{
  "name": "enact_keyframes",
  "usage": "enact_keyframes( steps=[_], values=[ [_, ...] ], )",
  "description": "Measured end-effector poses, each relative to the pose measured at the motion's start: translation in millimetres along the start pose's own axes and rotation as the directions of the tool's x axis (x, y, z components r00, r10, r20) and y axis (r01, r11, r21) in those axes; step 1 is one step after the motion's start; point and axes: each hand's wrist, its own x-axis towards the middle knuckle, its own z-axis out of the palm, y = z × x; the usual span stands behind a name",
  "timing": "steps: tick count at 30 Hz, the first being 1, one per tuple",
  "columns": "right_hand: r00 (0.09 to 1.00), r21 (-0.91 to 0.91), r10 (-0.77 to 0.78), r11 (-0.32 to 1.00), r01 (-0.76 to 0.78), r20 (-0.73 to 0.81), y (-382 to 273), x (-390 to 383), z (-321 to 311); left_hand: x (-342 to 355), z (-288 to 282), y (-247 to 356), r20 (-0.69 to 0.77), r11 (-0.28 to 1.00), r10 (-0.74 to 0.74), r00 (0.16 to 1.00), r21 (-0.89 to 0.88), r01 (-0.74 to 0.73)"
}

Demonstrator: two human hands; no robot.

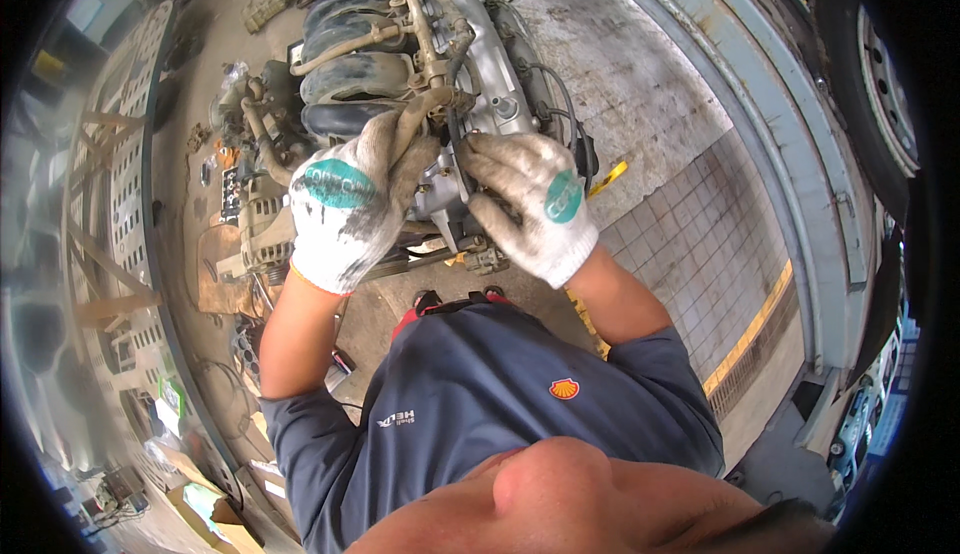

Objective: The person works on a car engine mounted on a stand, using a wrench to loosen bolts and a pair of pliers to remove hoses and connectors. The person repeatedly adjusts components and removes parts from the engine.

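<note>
Gloved hands (345, 202), engine (436, 66) touching both, mostly beyond them

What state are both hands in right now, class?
Left hand: partly curled at the brown hose; grip cannot be told.
Right hand: half-curled over the engine; any hold cannot be told.

Hose (425, 107): lower end hidden within your left hand (343, 199). Engine (490, 64): partly hidden beneath your right hand (530, 204); its exact hold, indeterminable. Wheel (885, 94), to your right: cut off at the rim. Cardboard box (235, 534), lower left: cut off below. Shiny grey surface (40, 304), far left: blurred.
</note>
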Motion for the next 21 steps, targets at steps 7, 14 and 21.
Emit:
enact_keyframes(
  steps=[7, 14, 21],
  values=[
    [0.993, 0.045, -0.014, 0.999, 0.019, -0.115, 4, 0, 10, 0, 5, -17, 0.053, 0.99, 0.073, 0.996, 0.115, -0.078],
    [0.994, 0.111, 0.016, 0.994, -0.004, -0.106, 8, -4, 10, 3, -5, -7, -0.006, 0.993, 0.085, 0.996, 0.089, -0.084],
    [0.997, 0.064, 0.05, 0.997, -0.046, -0.054, 9, -11, 9, 20, -9, -15, -0.06, 0.977, 0.196, 0.979, 0.101, -0.189]
  ],
)
